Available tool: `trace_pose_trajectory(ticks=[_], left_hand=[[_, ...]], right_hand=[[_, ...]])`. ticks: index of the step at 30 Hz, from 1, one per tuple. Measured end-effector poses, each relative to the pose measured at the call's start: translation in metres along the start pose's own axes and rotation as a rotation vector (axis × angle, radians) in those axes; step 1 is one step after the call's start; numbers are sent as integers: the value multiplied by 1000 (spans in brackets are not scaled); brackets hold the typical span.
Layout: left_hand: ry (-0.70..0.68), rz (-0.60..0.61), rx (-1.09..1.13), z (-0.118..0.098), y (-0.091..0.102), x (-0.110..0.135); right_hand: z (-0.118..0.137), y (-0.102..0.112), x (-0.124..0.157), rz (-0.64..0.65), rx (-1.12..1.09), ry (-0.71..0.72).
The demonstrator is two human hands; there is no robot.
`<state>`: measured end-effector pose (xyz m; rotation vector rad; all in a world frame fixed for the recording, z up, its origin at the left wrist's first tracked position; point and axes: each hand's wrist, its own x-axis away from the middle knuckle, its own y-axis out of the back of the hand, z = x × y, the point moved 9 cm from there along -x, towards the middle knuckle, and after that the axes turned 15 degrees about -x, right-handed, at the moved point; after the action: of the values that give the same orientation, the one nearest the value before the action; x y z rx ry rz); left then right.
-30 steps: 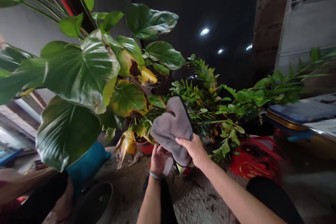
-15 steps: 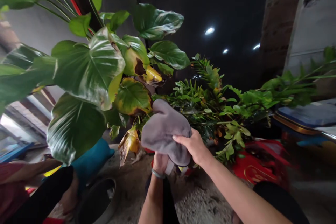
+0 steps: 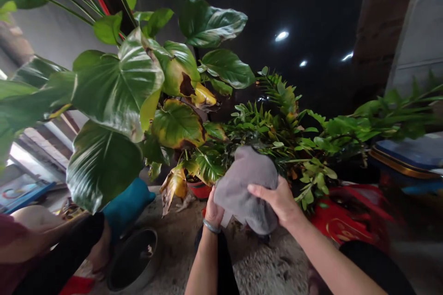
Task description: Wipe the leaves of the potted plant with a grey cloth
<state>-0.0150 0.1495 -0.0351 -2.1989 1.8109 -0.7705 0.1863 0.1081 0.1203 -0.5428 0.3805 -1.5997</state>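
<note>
A grey cloth (image 3: 247, 184) hangs in front of me, gripped from both sides. My right hand (image 3: 280, 200) pinches its right edge, thumb on top. My left hand (image 3: 213, 211), with a band at the wrist, holds the cloth's lower left part; most of its fingers are hidden behind the cloth. Just beyond the cloth grows a large-leaved green plant (image 3: 117, 87) with yellowing, brown-edged leaves (image 3: 176, 124). A bushy plant with small leaves (image 3: 284, 133) stands to its right.
A round dark bowl (image 3: 133, 260) lies on the rough ground at lower left, beside a teal object (image 3: 126, 203). Another person's legs (image 3: 48, 249) sit at far left. Red pots (image 3: 341, 221) and a blue tray (image 3: 408, 154) are at right.
The cloth has moved right and lower, from in front of the yellow leaves toward the bushy plant. Both hands went with it. My view shifted slightly.
</note>
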Motion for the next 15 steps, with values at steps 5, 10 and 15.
trace_pose_trajectory(ticks=[5, 10, 15], left_hand=[[13, 52, 17, 1, -2, -2], [19, 110, 26, 6, 1, -4], [-22, 102, 43, 8, 4, -7]], right_hand=[[-49, 19, -7, -27, -20, -264], [-78, 36, 31, -27, 62, -287], [-14, -19, 5, 159, 56, 69]])
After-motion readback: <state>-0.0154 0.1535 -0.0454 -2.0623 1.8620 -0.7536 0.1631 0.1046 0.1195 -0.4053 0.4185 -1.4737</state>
